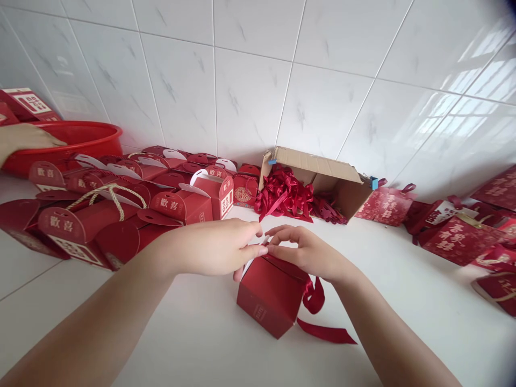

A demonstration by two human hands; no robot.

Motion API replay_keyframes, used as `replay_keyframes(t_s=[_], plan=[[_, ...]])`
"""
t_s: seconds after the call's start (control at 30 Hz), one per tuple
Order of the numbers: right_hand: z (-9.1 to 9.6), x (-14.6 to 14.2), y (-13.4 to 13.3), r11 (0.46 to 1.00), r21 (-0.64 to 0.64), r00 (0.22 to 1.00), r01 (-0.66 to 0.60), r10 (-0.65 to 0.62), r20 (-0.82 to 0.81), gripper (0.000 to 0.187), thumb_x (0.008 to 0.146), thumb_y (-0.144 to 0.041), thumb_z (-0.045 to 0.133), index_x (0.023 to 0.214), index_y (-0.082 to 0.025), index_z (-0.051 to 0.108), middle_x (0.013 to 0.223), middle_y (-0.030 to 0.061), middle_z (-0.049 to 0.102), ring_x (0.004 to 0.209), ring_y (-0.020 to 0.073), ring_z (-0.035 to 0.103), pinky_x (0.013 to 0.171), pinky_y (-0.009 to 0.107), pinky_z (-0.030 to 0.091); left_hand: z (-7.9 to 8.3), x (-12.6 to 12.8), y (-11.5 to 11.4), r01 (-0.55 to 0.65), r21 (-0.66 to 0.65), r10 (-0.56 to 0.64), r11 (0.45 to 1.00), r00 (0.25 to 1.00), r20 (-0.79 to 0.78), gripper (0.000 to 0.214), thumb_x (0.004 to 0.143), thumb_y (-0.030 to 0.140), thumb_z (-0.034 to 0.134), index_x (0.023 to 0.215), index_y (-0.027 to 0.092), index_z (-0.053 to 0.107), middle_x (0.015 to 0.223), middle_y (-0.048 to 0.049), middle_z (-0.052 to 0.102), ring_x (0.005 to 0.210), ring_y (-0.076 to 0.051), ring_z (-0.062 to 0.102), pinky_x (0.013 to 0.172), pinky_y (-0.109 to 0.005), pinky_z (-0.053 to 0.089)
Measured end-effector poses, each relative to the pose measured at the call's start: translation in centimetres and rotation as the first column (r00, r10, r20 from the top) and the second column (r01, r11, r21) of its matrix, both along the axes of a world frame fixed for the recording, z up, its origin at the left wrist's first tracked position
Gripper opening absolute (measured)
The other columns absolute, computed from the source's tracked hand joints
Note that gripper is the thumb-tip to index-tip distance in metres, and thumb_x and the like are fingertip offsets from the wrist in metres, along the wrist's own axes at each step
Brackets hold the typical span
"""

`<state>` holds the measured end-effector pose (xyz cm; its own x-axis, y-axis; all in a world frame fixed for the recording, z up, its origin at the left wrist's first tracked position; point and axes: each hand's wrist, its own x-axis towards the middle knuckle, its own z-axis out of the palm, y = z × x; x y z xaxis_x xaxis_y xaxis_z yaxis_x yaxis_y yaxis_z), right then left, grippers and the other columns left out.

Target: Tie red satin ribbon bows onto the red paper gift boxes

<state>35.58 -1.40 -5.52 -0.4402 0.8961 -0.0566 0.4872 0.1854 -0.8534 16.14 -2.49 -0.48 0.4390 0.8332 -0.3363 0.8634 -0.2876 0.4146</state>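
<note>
A dark red gift box (270, 295) stands on the white surface in front of me, turned at an angle. My left hand (217, 244) is closed at its upper left edge, fingers behind a pale flap and thumb on top. From the other side my right hand (310, 251) pinches at the top of the same box, its fingertips meeting my left thumb. Exactly what lies between the fingertips is hidden. Red satin ribbon (326, 330) hangs from the box's right side, one end trailing on the surface.
Several red gift boxes (181, 204) crowd the left, some with cord handles. A cardboard carton (318, 161) on its side holds red ribbons (286, 193) by the tiled wall. More boxes (455, 236) stand right. Another person's hand (32, 138) reaches into a red basin (86, 134).
</note>
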Motion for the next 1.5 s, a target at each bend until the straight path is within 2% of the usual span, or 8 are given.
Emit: replay_keyframes(t_s=[0.47, 0.63, 0.7, 0.73, 0.83, 0.9, 1.27, 1.5], plan=[[0.9, 0.7, -0.9, 0.982, 0.088, 0.986, 0.169, -0.167, -0.024, 0.024, 0.083, -0.044, 0.059, 0.097, -0.025, 0.062, 0.115, 0.001, 0.061, 0.111, 0.0208, 0.055, 0.099, 0.039, 0.039, 0.6, -2.8, 1.0, -0.272, 0.232, 0.223, 0.934, 0.95, 0.216, 0.016, 0.081, 0.032, 0.043, 0.075, 0.023, 0.055, 0.066, 0.0019, 0.069, 0.059, -0.017, 0.061, 0.052, -0.027, 0.038], [1.2, 3.3, -3.1, 0.928, 0.105, 0.934, 0.357, -0.352, -0.064, 0.03, 0.085, -0.049, 0.056, 0.102, -0.024, 0.056, 0.116, 0.0039, 0.059, 0.107, 0.0198, 0.056, 0.083, 0.033, 0.047, 2.4, -5.6, 1.9, -0.663, 0.714, 0.317, 0.223, 0.742, 0.59, 0.026, 0.085, 0.034, 0.05, 0.105, 0.018, 0.055, 0.1, -0.0046, 0.063, 0.098, -0.024, 0.057, 0.083, -0.04, 0.043], [1.0, 4.2, -4.0, 0.932, 0.079, 0.935, 0.355, -0.354, -0.026, 0.035, 0.084, -0.055, 0.054, 0.091, -0.021, 0.055, 0.1, 0.0052, 0.063, 0.09, 0.019, 0.061, 0.071, 0.031, 0.048, 1.6, -4.7, 2.4, -0.629, 0.769, 0.164, 0.115, 0.775, 0.61, 0.029, 0.081, 0.031, 0.057, 0.106, 0.017, 0.055, 0.114, -0.0071, 0.057, 0.116, -0.028, 0.046, 0.098, -0.043, 0.036], [0.8, 4.6, -4.4, 0.944, 0.068, 0.946, 0.323, -0.325, 0.005, 0.038, 0.082, -0.058, 0.055, 0.086, -0.02, 0.054, 0.093, 0.0051, 0.064, 0.085, 0.0188, 0.061, 0.068, 0.031, 0.048, 0.8, -3.8, 2.7, -0.6, 0.776, 0.086, 0.195, 0.799, 0.596, 0.026, 0.08, 0.028, 0.058, 0.103, 0.017, 0.056, 0.115, -0.0076, 0.056, 0.117, -0.027, 0.045, 0.1, -0.043, 0.034], [-0.3, 5.3, -5.3, 0.978, 0.049, 0.975, 0.202, -0.205, 0.085, 0.042, 0.074, -0.06, 0.064, 0.085, -0.02, 0.056, 0.095, 0.0052, 0.064, 0.092, 0.0208, 0.06, 0.076, 0.034, 0.048, -3.1, -1.0, 3.1, -0.322, 0.429, -0.007, 0.844, 0.793, 0.609, 0.017, 0.082, 0.034, 0.053, 0.093, 0.02, 0.055, 0.098, -0.0033, 0.061, 0.096, -0.021, 0.056, 0.085, -0.034, 0.043], [-1.3, 5.3, -5.6, 0.986, 0.044, 0.983, 0.163, -0.166, 0.078, 0.041, 0.072, -0.057, 0.069, 0.088, -0.021, 0.056, 0.103, 0.0047, 0.062, 0.099, 0.0208, 0.058, 0.086, 0.036, 0.045, -5.7, 0.2, 2.8, -0.181, 0.204, 0.006, 0.962, 0.763, 0.646, 0.022, 0.082, 0.042, 0.053, 0.081, 0.02, 0.052, 0.084, 0.0006, 0.057, 0.082, -0.017, 0.055, 0.076, -0.03, 0.043], [-3.8, 4.2, -6.1, 0.983, -0.141, 0.951, -0.114, 0.067, -0.302, 0.04, 0.067, -0.04, 0.079, 0.07, -0.017, 0.047, 0.064, -0.0062, 0.043, 0.06, 0.0074, 0.039, 0.058, 0.023, 0.032, -6.7, -1.7, -3.0, -0.132, -0.412, 0.392, 0.901, 0.652, 0.648, 0.041, 0.082, 0.062, 0.048, 0.078, 0.022, 0.045, 0.067, 0.0052, 0.042, 0.056, -0.01, 0.036, 0.05, -0.022, 0.026], [-3.9, 4.8, -6.3, 0.955, -0.136, 0.877, -0.262, 0.178, -0.446, 0.043, 0.077, -0.053, 0.067, 0.066, -0.014, 0.052, 0.068, -0.0012, 0.051, 0.065, 0.0092, 0.043, 0.061, 0.024, 0.034, -5.7, -3.2, -3.8, -0.027, -0.458, 0.353, 0.888, 0.679, 0.644, 0.047, 0.081, 0.061, 0.051, 0.067, 0.017, 0.05, 0.062, 0.0039, 0.039, 0.054, -0.008, 0.029, 0.049, -0.023, 0.017]])
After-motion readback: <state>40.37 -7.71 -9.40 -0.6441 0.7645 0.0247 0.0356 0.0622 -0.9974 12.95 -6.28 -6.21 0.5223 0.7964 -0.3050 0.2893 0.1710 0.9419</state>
